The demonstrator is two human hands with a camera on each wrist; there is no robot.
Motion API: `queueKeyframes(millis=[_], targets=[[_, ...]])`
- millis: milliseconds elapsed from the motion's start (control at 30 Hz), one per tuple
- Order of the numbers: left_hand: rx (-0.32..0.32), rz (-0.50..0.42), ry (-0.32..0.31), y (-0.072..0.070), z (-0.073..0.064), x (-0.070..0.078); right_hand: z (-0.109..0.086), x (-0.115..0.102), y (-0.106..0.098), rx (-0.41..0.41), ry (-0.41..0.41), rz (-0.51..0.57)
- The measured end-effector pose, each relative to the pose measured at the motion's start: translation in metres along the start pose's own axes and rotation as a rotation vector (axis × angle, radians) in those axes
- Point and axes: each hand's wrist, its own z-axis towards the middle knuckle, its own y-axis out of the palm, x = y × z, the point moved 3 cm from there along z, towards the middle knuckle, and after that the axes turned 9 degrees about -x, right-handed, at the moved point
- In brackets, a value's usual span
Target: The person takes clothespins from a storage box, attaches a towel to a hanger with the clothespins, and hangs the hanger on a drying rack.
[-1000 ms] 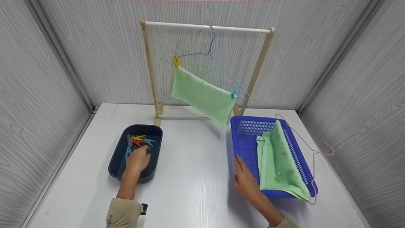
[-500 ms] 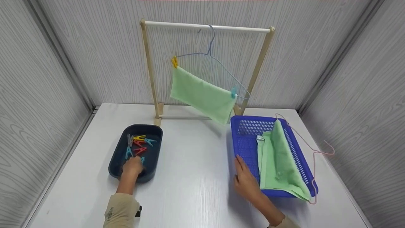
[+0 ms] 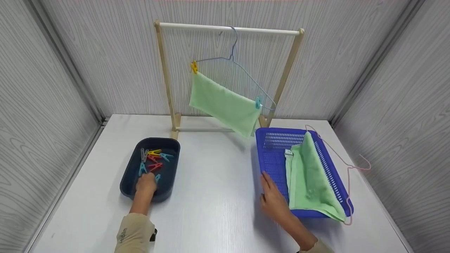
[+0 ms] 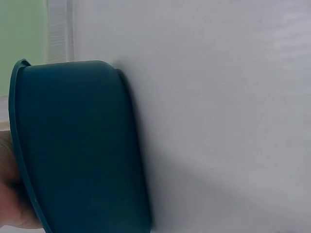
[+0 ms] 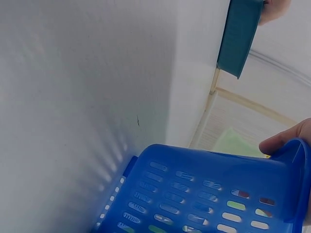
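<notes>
In the head view my left hand (image 3: pixel 146 183) reaches down into the dark plastic tub (image 3: pixel 128 175), at its near end. Its fingers point down with the tips hidden, so whether they pinch anything does not show. Beside it lie several clothespins: a blue clothespin (image 3: pixel 158 177), a red clothespin (image 3: pixel 155 166) and a yellow clothespin (image 3: pixel 154 152) among them. My right hand (image 3: pixel 274 201) rests on the left rim of the blue-purple basket (image 3: pixel 276 168), fingers extended along it. Inside the basket lies a folded green towel (image 3: pixel 309 182), with a pink hanger (image 3: pixel 332 151) along the right side.
A drying rack (image 3: pixel 284 73) with a white bar stands at the back. From it a blue hanger (image 3: pixel 212 59) hangs tilted, holding a green towel (image 3: pixel 225 102) by a yellow clothespin (image 3: pixel 194 66) and a teal clothespin (image 3: pixel 258 102). White table (image 3: pixel 214 189) lies between tub and basket.
My left hand has drawn back toward the near end of the tub, uncovering a red and a blue clothespin, then stayed there. The right hand has kept its place on the basket rim.
</notes>
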Motion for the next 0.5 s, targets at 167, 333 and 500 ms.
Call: queueKeyframes(millis=[167, 333, 500], targets=[[0.005, -0.024, 0.006, -0.002, -0.002, 0.000, 0.001, 0.004, -0.007, -0.004, 0.011, 0.067], [0.037, -0.053, 0.016, -0.005, -0.005, 0.001, 0.002, 0.023, -0.038, 0.116, 0.014, 0.111], [0.070, -0.074, 0.027, -0.010, -0.005, 0.004, -0.004, 0.053, -0.086, 0.239, 0.105, 0.113]])
